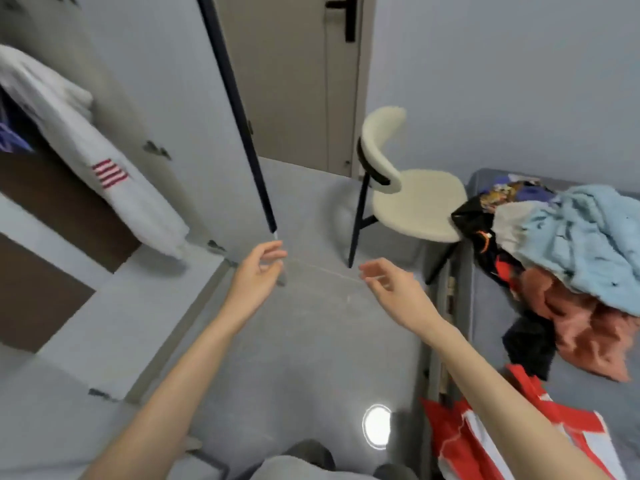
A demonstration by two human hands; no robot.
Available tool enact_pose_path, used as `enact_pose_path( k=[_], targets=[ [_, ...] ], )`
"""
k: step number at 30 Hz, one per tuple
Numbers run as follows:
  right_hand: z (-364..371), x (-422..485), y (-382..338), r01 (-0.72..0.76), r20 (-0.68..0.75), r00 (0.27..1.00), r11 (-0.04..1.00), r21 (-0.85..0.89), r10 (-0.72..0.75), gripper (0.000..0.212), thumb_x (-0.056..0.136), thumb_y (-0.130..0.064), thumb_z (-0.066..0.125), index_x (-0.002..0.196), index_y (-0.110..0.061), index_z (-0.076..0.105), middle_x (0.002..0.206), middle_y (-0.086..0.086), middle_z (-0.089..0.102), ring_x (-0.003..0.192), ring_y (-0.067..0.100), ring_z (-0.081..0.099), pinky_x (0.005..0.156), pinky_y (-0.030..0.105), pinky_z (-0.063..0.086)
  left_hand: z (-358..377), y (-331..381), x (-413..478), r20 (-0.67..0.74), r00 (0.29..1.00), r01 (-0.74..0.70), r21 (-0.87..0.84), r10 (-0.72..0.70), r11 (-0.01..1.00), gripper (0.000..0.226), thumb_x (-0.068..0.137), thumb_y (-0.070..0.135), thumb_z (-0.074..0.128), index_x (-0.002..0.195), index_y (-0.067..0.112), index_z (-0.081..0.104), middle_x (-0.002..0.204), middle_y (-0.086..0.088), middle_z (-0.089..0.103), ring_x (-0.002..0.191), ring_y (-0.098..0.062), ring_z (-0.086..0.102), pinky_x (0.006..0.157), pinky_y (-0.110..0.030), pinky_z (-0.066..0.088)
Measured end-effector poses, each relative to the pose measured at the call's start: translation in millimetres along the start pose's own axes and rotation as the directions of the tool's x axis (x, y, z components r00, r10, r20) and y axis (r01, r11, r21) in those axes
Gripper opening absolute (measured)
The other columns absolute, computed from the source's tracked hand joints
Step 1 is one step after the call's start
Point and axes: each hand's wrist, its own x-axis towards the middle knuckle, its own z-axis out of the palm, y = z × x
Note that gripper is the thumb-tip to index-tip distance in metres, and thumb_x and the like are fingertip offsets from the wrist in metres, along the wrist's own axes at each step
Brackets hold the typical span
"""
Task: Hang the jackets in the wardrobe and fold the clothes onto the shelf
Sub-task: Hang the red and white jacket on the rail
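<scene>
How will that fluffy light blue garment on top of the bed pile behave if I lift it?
Probably floppy: the light blue garment lies crumpled, draped over the pink garment. Its fuzzy surface suggests an easy grip. It is likely light, though bulky.

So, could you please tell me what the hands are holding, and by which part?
Seemingly a thin pale strip, the left hand pinching one end, the right hand the other; blur hides what it is.

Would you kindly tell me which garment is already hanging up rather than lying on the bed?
The white jacket with the red-striped patch, at far left; the others lie heaped on the bed.
</scene>
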Motion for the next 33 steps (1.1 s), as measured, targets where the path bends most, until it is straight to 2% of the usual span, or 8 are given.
enact_pose_path(
  k=[3,6,13,17,22,27,30,33],
  targets=[
    [41.2,53.3,-62.3,0.132,0.083,0.988,0.991,0.003,-0.132,0.02,0.096,-0.014,0.053,0.114,-0.018,0.061,0.106,-0.006,0.068,0.087,0.015,0.062,0.076,0.017,0.042,-75.5,-8.7,7.7,-0.188,0.98,0.052,-0.057,-0.062,0.997,0.031,0.094,-0.003,0.049,0.122,0.008,0.054,0.116,-0.006,0.063,0.088,-0.022,0.057,0.07,-0.023,0.043],
    [77.8,100.6,-118.9,0.267,0.177,0.948,0.964,0.015,-0.265,0.02,0.096,-0.015,0.052,0.115,-0.017,0.061,0.107,-0.005,0.068,0.089,0.016,0.062,0.078,0.02,0.045,-137.2,-13.9,12.2,-0.341,0.935,0.071,-0.099,-0.101,0.993,0.032,0.094,0.001,0.049,0.124,0.012,0.054,0.115,0.001,0.063,0.088,-0.019,0.058,0.062,-0.015,0.041],
    [141.7,201.7,-225.6,0.468,0.319,0.821,0.878,0.101,-0.474,0.022,0.095,-0.012,0.052,0.115,-0.016,0.061,0.105,-0.004,0.067,0.088,0.017,0.063,0.077,0.019,0.045,-236.2,-17.1,48.9,-0.572,0.807,0.084,-0.136,-0.148,0.987,0.037,0.097,0.01,0.048,0.133,0.017,0.05,0.121,0.004,0.061,0.105,-0.017,0.06,0.09,-0.029,0.047],
    [166.4,263.1,-272.9,0.533,0.344,0.754,0.827,0.176,-0.559,0.021,0.095,-0.011,0.051,0.112,-0.019,0.061,0.103,-0.006,0.066,0.087,0.011,0.063,0.069,0.008,0.043,-273.3,-17.4,96.1,-0.678,0.721,0.048,-0.161,-0.146,0.986,0.037,0.097,0.011,0.05,0.132,0.021,0.05,0.117,0.008,0.06,0.098,-0.006,0.061,0.077,-0.014,0.045],
    [185.7,326.5,-327.5,0.517,0.373,0.72,0.811,0.273,-0.585,0.018,0.094,-0.011,0.053,0.102,-0.023,0.063,0.095,-0.013,0.065,0.079,0.014,0.063,0.064,0.007,0.042,-316.5,-22.8,143.8,-0.769,0.614,0.049,-0.19,-0.179,0.981,0.039,0.096,0.014,0.051,0.133,0.025,0.048,0.12,0.011,0.058,0.103,-0.009,0.059,0.075,-0.015,0.046],
    [218.6,381.4,-384.7,0.507,0.396,0.674,0.78,0.366,-0.624,0.021,0.093,-0.004,0.051,0.101,-0.017,0.064,0.089,-0.011,0.065,0.071,-0.011,0.06,0.063,0.003,0.042,-365.7,-46.5,171.9,-0.825,0.525,0.075,-0.202,-0.211,0.977,0.038,0.096,0.016,0.052,0.132,0.028,0.048,0.122,0.011,0.057,0.097,-0.001,0.058,0.069,-0.011,0.046],
    [251.5,409.9,-420.1,0.521,0.415,0.646,0.767,0.374,-0.641,0.02,0.093,-0.006,0.05,0.102,-0.018,0.062,0.096,-0.004,0.063,0.057,-0.008,0.056,0.054,0.005,0.042,-400.4,-64.9,186.8,-0.837,0.501,0.122,-0.185,-0.221,0.975,0.038,0.097,0.019,0.052,0.134,0.027,0.047,0.122,0.012,0.055,0.096,-0.001,0.057,0.069,-0.01,0.044],
    [294.1,436.7,-458.6,0.55,0.419,0.635,0.76,0.346,-0.649,0.018,0.095,-0.014,0.051,0.108,-0.021,0.061,0.098,-0.007,0.061,0.072,-0.001,0.059,0.06,0.007,0.043,-440.8,-84.8,204.0,-0.841,0.487,0.145,-0.186,-0.234,0.972,0.038,0.097,0.018,0.052,0.134,0.025,0.046,0.121,0.012,0.054,0.097,-0.004,0.057,0.067,-0.007,0.042]
  ],
)
